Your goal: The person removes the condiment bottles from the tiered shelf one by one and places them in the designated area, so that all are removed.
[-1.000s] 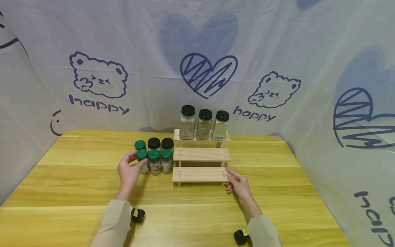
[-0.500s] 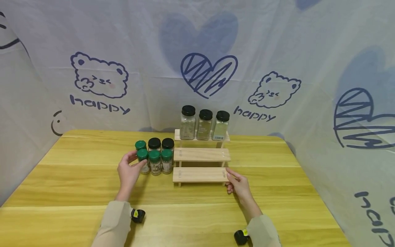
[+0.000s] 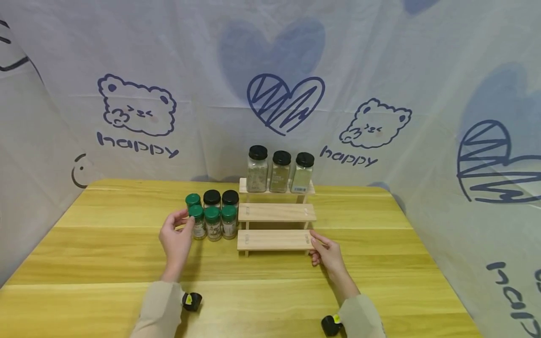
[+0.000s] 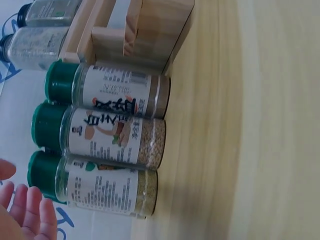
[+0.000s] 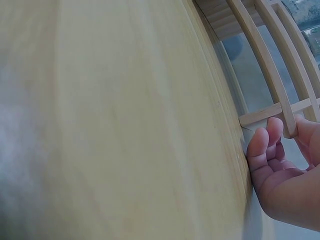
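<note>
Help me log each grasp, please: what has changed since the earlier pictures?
The left hand has let go of the front-left green-capped jar, its thumb shifting slightly leftward off the jar's front. The right hand still holds the right end of the wooden rack's lowest shelf; the jars and rack stay put.

Green lids (image 3: pixel 213 214), black lids (image 3: pixel 281 157), yellow-grained tabletop (image 3: pixel 262 295)!
White labels (image 4: pixel 102 132) on the front spice jars (image 4: pixel 151 145), pale tan on the tiered rack (image 3: pixel 274 240), beige sleeves (image 3: pixel 158 305), and the whitish backdrop cloth (image 3: pixel 211 141) sports navy bears (image 3: pixel 139 105), scribble-striped hearts (image 3: pixel 274 101), solid blue hearts (image 3: pixel 270 47).
</note>
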`<action>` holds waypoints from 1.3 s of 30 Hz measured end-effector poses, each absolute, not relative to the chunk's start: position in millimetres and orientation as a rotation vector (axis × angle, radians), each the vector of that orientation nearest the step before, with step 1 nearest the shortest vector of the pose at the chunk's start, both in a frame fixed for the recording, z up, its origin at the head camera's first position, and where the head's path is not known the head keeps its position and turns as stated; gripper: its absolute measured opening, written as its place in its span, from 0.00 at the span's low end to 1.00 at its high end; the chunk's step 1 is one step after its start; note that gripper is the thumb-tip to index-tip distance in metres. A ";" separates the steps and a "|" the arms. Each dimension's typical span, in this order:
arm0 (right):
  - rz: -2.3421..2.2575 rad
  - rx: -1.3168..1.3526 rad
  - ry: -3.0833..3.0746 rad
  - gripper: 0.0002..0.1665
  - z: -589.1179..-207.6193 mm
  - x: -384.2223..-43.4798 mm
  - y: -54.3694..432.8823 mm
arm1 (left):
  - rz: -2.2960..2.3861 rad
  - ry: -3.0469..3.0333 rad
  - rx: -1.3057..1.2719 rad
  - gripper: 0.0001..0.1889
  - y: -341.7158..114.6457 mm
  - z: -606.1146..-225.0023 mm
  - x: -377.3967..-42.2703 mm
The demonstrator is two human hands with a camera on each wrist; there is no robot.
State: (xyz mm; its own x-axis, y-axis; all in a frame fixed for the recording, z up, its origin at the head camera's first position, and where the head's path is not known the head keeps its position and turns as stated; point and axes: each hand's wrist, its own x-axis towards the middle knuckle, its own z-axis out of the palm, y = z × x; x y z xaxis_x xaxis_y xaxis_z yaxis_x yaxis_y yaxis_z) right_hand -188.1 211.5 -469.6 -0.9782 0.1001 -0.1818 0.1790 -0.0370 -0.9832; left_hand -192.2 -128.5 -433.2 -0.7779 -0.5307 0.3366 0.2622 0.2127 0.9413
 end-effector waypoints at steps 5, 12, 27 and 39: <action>-2.198 0.311 2.146 0.21 -469.5 -188.3 211.9 | -1.617 -1.806 0.224 0.08 -121.1 -434.3 -191.2; -2.207 0.320 2.152 0.20 -470.8 -189.1 212.6 | -1.645 -1.832 0.168 0.06 -110.3 -433.0 -188.4; -2.210 0.321 2.148 0.21 -469.7 -188.5 213.8 | -1.829 -1.833 0.042 0.07 -91.8 -420.3 -187.2; -2.217 0.296 2.154 0.21 -471.4 -188.8 211.9 | -1.830 -1.932 0.005 0.08 -75.4 -410.3 -198.3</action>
State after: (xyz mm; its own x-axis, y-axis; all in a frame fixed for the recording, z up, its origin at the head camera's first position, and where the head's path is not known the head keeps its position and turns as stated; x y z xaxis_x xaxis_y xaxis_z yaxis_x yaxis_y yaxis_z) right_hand -188.8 211.9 -471.4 -0.9812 0.1061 -0.1611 0.1579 -0.0375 -0.9867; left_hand -198.3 -75.4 -410.3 -0.8866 -0.3206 0.3335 0.3156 0.1080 0.9427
